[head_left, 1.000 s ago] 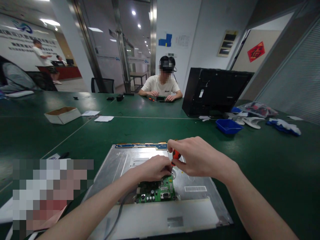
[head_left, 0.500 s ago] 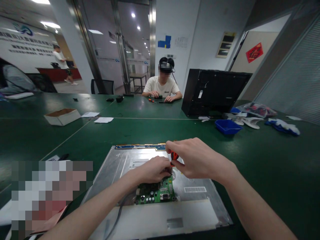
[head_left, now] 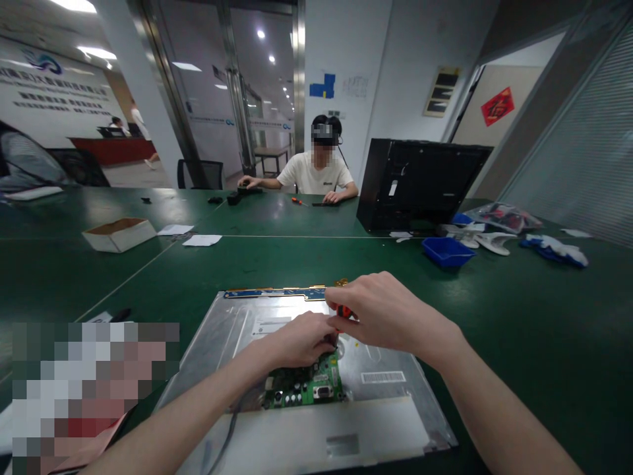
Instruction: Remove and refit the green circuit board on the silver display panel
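Note:
A flat metal display panel (head_left: 390,422) lies back side up on the table before me. On its middle sits a green circuit board (head_left: 301,389), partly covered by my left hand (head_left: 309,340). My right hand (head_left: 373,310) is closed round the red and black handle of a screwdriver (head_left: 343,311), held over the board's upper right corner. Bent and close together, the left fingers meet the right ones just below that handle; whatever they pinch is hidden. The screwdriver's tip is also out of sight. A blue circuit strip (head_left: 277,294) runs along the panel's far edge.
A grey cable (head_left: 228,435) crosses the panel's near left. Beyond are an open carton (head_left: 119,236), white papers (head_left: 202,241), a blue tray (head_left: 448,253), gloves (head_left: 556,249) and a black monitor (head_left: 420,181). Across the table sits a person (head_left: 319,171) with a screwdriver (head_left: 298,201) nearby.
My right hand has turned slightly over the screwdriver, hiding more of its handle; my left hand stays in place. The person opposite has reached an arm out towards black items.

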Tool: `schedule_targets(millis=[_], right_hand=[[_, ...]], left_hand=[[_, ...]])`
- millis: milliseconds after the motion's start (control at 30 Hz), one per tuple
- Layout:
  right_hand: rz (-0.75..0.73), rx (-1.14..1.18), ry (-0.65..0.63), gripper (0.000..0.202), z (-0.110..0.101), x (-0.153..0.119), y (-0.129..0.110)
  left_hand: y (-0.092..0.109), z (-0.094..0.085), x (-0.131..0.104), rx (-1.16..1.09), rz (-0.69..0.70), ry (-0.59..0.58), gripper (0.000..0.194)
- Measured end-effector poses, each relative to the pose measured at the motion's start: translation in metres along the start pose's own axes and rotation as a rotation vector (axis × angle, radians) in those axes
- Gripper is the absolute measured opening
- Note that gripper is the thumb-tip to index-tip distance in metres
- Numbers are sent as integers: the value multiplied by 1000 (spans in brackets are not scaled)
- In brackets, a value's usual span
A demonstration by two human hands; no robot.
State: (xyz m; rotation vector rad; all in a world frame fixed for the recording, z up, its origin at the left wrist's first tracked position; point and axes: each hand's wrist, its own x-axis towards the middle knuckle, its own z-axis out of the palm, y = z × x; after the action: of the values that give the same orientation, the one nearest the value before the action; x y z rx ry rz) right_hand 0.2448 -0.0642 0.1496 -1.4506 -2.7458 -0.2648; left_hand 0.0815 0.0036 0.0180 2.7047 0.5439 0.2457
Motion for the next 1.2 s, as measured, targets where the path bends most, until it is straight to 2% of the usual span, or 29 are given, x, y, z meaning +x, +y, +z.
schedule_targets(millis=[67, 167, 533, 767, 1000, 1200], right_hand=[[-22, 36, -4, 6, -2, 0, -1], [-42, 87, -5, 11, -4, -2, -2], [-48, 92, -22, 9, -2, -3, 1], [-54, 88, 13, 10, -2, -3, 0], [-32, 58, 8, 10, -2, -1, 0], [16, -10, 14, 19, 2, 2, 1]], left_hand=[[-1, 1, 0, -5, 3, 4, 9], [-2, 3, 1, -14, 13, 14, 9], [0, -1, 0, 19, 4, -1, 12], [-2, 1, 0, -12, 21, 14, 10], [-5, 3, 0, -1, 24, 17, 12], [-3, 2, 0, -8, 0, -4, 17]])
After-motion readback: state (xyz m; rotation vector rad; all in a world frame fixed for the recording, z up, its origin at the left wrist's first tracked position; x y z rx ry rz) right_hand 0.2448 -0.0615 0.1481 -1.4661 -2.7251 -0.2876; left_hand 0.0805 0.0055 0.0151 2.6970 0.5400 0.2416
